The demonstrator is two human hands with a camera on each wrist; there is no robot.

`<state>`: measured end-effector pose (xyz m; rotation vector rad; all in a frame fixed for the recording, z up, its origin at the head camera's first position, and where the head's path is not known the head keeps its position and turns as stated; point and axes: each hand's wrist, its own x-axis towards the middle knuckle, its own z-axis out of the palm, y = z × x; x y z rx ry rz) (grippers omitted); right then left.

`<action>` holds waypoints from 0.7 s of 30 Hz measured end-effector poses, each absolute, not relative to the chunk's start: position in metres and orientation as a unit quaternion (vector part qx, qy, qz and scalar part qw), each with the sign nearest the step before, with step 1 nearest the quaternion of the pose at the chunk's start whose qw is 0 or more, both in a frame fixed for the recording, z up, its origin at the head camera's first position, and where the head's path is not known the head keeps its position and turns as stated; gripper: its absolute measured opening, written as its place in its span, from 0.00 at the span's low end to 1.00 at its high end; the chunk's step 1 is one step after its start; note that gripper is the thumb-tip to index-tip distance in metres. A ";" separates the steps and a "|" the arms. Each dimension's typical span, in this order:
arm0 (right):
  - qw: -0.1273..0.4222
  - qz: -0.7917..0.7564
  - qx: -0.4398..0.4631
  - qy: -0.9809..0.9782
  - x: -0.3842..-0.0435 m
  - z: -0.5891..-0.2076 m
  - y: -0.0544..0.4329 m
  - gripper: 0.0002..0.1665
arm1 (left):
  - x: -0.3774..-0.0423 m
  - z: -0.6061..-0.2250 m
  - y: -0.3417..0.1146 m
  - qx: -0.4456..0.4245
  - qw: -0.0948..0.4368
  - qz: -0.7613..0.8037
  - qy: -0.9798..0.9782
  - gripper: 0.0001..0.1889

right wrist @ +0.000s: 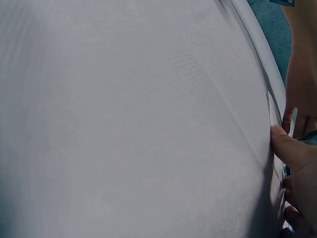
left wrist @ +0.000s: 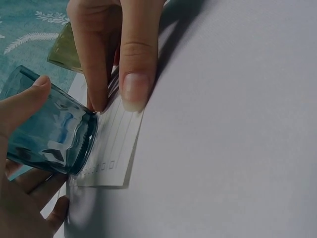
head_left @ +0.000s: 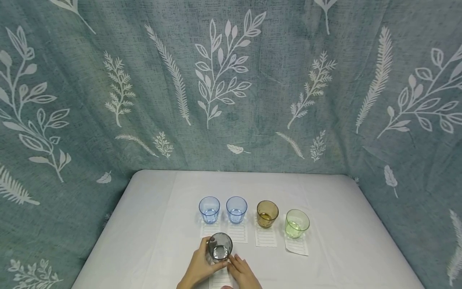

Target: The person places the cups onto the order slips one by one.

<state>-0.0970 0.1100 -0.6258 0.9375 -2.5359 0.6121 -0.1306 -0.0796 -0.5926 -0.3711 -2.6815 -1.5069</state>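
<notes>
My left hand [head_left: 199, 263] grips a dark grey tinted glass [head_left: 220, 245] by its side, fingers and thumb around it. In the left wrist view the glass [left wrist: 52, 129] is tilted across the image, its base over a lined paper slip [left wrist: 109, 161]. My right hand [head_left: 243, 273] lies just right of the glass, fingers extended toward its base. Its thumb and fingertips touch the slip, shown close up in the left wrist view. In the right wrist view the right hand [right wrist: 297, 153] sits at the right edge, partly cut off.
Behind stand two blue glasses [head_left: 209, 210], an amber glass [head_left: 267, 214] and a green glass [head_left: 297, 224] in a row. Lined slips [head_left: 266, 237] lie beneath them on the white tablecloth [head_left: 151, 241]. A leaf-patterned teal curtain [head_left: 260, 132] surrounds the table's back and sides.
</notes>
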 end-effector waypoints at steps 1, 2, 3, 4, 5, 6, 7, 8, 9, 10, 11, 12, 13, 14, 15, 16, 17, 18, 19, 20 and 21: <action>0.180 0.218 0.332 -0.900 -0.097 -0.626 0.110 0.39 | -0.130 -0.592 -0.080 -0.119 0.021 -0.486 -0.865 0.42; 0.177 0.220 0.332 -0.900 -0.097 -0.625 0.110 0.39 | -0.130 -0.592 -0.079 -0.118 0.020 -0.486 -0.866 0.42; 0.172 0.221 0.332 -0.901 -0.097 -0.625 0.110 0.39 | -0.130 -0.592 -0.079 -0.118 0.019 -0.486 -0.866 0.42; 0.168 0.223 0.332 -0.901 -0.097 -0.625 0.110 0.40 | -0.130 -0.591 -0.079 -0.118 0.019 -0.486 -0.866 0.42; 0.166 0.224 0.332 -0.901 -0.097 -0.624 0.109 0.40 | -0.130 -0.591 -0.080 -0.118 0.017 -0.486 -0.866 0.42; 0.165 0.224 0.332 -0.901 -0.097 -0.624 0.109 0.40 | -0.130 -0.591 -0.080 -0.119 0.017 -0.487 -0.865 0.42; 0.165 0.224 0.332 -0.901 -0.097 -0.624 0.109 0.40 | -0.129 -0.590 -0.080 -0.121 0.017 -0.487 -0.865 0.42; 0.166 0.224 0.333 -0.901 -0.097 -0.624 0.109 0.40 | -0.129 -0.590 -0.080 -0.123 0.017 -0.487 -0.864 0.42; 0.167 0.224 0.333 -0.901 -0.097 -0.623 0.109 0.40 | -0.129 -0.590 -0.080 -0.125 0.017 -0.488 -0.863 0.42; 0.167 0.224 0.333 -0.901 -0.097 -0.623 0.109 0.40 | -0.129 -0.589 -0.080 -0.127 0.016 -0.489 -0.863 0.42; 0.166 0.225 0.333 -0.901 -0.097 -0.623 0.109 0.40 | -0.129 -0.590 -0.080 -0.128 0.015 -0.489 -0.863 0.42; 0.164 0.226 0.332 -0.901 -0.096 -0.622 0.109 0.39 | -0.129 -0.590 -0.081 -0.129 0.015 -0.490 -0.862 0.43; 0.160 0.227 0.332 -0.901 -0.096 -0.622 0.109 0.39 | -0.129 -0.590 -0.081 -0.130 0.015 -0.491 -0.862 0.43; 0.155 0.230 0.331 -0.902 -0.096 -0.621 0.109 0.39 | -0.129 -0.590 -0.082 -0.131 0.014 -0.493 -0.860 0.44; 0.145 0.234 0.330 -0.903 -0.096 -0.619 0.109 0.39 | -0.129 -0.590 -0.082 -0.132 0.013 -0.497 -0.858 0.46; 0.136 0.238 0.327 -0.905 -0.095 -0.618 0.110 0.39 | -0.129 -0.590 -0.083 -0.133 0.014 -0.502 -0.855 0.48; 0.127 0.240 0.323 -0.907 -0.095 -0.616 0.110 0.38 | -0.129 -0.590 -0.083 -0.135 0.016 -0.507 -0.851 0.50; 0.116 0.245 0.317 -0.909 -0.095 -0.613 0.111 0.38 | -0.129 -0.588 -0.085 -0.139 0.018 -0.513 -0.847 0.51; 0.109 0.247 0.311 -0.911 -0.095 -0.610 0.112 0.38 | -0.130 -0.587 -0.086 -0.142 0.022 -0.517 -0.844 0.52; 0.104 0.251 0.304 -0.913 -0.094 -0.607 0.113 0.37 | -0.130 -0.585 -0.088 -0.146 0.027 -0.520 -0.841 0.52; 0.110 0.252 0.297 -0.915 -0.094 -0.604 0.115 0.37 | -0.131 -0.583 -0.090 -0.150 0.036 -0.521 -0.840 0.51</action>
